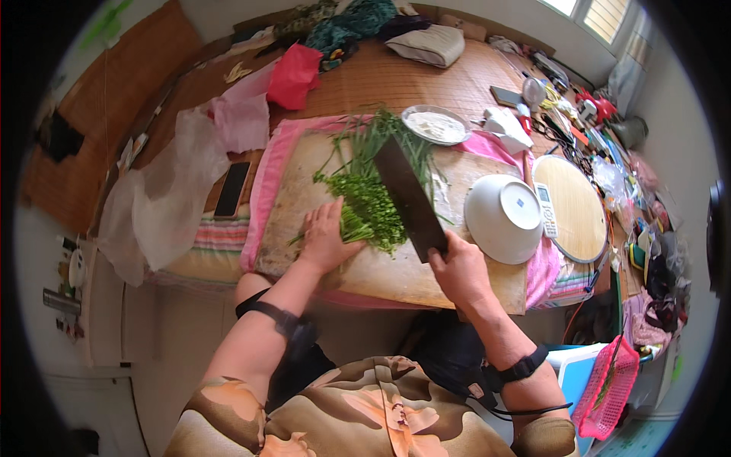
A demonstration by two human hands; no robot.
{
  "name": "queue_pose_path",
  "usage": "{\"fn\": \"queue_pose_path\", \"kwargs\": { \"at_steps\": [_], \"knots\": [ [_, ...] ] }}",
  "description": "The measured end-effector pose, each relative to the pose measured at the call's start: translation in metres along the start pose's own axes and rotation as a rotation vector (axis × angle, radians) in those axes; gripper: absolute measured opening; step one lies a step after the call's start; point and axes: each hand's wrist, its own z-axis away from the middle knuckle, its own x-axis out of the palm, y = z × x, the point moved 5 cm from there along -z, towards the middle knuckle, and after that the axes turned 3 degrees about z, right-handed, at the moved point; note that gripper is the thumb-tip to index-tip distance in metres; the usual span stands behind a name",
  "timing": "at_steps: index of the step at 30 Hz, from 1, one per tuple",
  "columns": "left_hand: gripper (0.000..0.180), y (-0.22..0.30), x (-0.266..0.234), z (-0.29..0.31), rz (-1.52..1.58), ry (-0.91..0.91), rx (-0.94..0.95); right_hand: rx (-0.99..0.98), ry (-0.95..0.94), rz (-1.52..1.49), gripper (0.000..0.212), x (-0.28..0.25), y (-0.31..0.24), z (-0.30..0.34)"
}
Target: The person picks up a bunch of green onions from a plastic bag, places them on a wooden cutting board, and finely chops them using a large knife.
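My right hand (460, 266) is closed round the handle of a dark, broad-bladed cleaver (409, 199). Its blade is raised at a slant, pointing away and to the left, beside a bunch of leafy green herbs (373, 209). With fingers and thumb around the stem ends, my left hand (329, 238) holds the bunch at its near left side. Under it all lies a worn wooden cutting board (297, 186). Long thin green stalks, like chives (364, 148), are spread behind the herbs, partly covered by the blade.
An upturned white bowl (487, 221) sits right of the cleaver; a dish of white powder (435, 125) stands behind. Farther right are a remote control (545, 209) and a round wooden board (575, 213). A phone (231, 189) and plastic sheeting (171, 202) lie left. Clutter lines the right edge.
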Motion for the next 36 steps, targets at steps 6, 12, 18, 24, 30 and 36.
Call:
{"fn": "queue_pose_path", "kwargs": {
  "at_steps": [6, 12, 18, 24, 30, 36],
  "knots": [
    [0.097, 0.011, 0.006, 0.002, -0.028, 0.049, -0.159, 0.17, -0.015, -0.091, 0.022, 0.001, 0.002, -0.002],
    [0.112, 0.026, 0.004, 0.009, 0.089, 0.111, -0.172, 0.196, 0.056, -0.115, 0.023, -0.003, 0.004, -0.002],
    [0.13, 0.046, 0.013, 0.005, 0.012, -0.041, -0.329, 0.199, 0.079, -0.095, 0.021, -0.011, 0.013, 0.013],
    [0.124, 0.05, 0.018, 0.004, -0.026, -0.027, -0.423, 0.182, 0.05, -0.105, 0.023, -0.011, 0.013, 0.017],
    [0.111, 0.041, 0.025, 0.001, -0.07, 0.027, -0.483, 0.174, 0.026, -0.146, 0.024, -0.009, 0.016, 0.011],
    [0.118, 0.044, 0.018, 0.0, -0.037, -0.148, -0.476, 0.183, 0.001, -0.18, 0.024, -0.003, 0.029, 0.01]
  ]
}}
